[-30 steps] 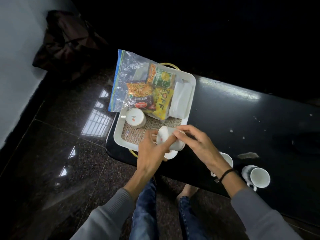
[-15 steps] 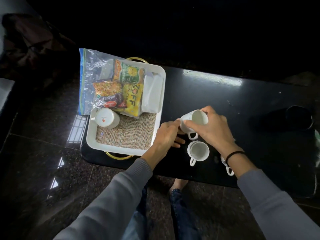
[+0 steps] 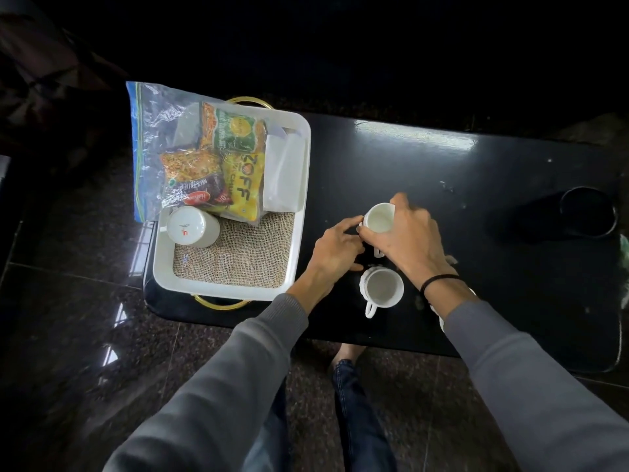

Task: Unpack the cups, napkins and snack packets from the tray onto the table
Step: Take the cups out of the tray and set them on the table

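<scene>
My right hand (image 3: 406,240) grips a white cup (image 3: 379,218) over the black table (image 3: 476,185), just right of the white tray (image 3: 303,212). My left hand (image 3: 335,248) touches that cup's left rim with its fingertips. A second white cup (image 3: 381,289) stands upright on the table below them. Another cup is mostly hidden under my right wrist. In the tray, one cup (image 3: 190,226) lies overturned on the burlap liner, beside a clear zip bag of snack packets (image 3: 200,158) and white napkins (image 3: 284,175).
The tray has gold handles and sits at the table's left end. A dark round object (image 3: 587,211) rests at the table's far right. Glossy dark floor lies left and below. My legs are under the table's front edge.
Both hands lifted a cup out of the tray and carried it right over the table. In the last half second the cup moved slightly farther right and up.
</scene>
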{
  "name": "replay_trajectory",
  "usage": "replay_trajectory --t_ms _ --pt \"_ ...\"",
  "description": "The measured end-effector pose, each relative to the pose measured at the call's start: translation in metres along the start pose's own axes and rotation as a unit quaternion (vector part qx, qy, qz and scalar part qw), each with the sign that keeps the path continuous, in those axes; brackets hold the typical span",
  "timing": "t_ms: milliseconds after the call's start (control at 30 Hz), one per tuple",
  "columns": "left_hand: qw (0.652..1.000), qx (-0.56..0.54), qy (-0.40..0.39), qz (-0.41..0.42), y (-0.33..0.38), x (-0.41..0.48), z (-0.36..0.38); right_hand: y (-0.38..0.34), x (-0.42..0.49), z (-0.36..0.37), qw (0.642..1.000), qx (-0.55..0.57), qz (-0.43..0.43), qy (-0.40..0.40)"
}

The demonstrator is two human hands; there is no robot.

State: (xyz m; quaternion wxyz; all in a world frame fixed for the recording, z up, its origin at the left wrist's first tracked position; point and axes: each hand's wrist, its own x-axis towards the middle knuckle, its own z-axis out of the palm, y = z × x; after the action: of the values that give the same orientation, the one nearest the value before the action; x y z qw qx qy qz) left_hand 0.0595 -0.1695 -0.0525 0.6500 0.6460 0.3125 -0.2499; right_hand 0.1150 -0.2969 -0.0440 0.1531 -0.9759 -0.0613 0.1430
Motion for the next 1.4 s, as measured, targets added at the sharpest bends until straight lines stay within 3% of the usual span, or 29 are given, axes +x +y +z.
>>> replay_trajectory --t_ms 433,667,900,1033,1167,1400 --pt "1.0 0.018 -0.011 0.012 -0.004 0.008 0.004 0.01 0.002 0.007 1.0 -0.016 0.001 -0.007" --pt "1.0 0.016 0.003 0.018 -0.002 0.003 -0.001 0.004 -0.004 -0.008 0.993 -0.115 -0.018 0.02" --pt "0.997 0.039 0.036 0.047 0.003 -0.017 -0.034 -0.033 -0.014 -0.022 0.988 -0.143 -0.055 0.034" --pt "0.994 0.047 0.086 0.053 0.006 -0.031 -0.072 -0.077 -0.019 -0.01 0.985 -0.137 -0.102 0.018" --pt "0.98 0.08 0.169 0.061 0.002 -0.045 -0.119 -0.126 -0.022 0.01 0.988 -0.057 -0.143 -0.017" --pt "0.918 0.105 0.383 0.004 -0.021 -0.061 -0.195 -0.207 -0.021 0.063 0.965 0.113 -0.133 -0.196"
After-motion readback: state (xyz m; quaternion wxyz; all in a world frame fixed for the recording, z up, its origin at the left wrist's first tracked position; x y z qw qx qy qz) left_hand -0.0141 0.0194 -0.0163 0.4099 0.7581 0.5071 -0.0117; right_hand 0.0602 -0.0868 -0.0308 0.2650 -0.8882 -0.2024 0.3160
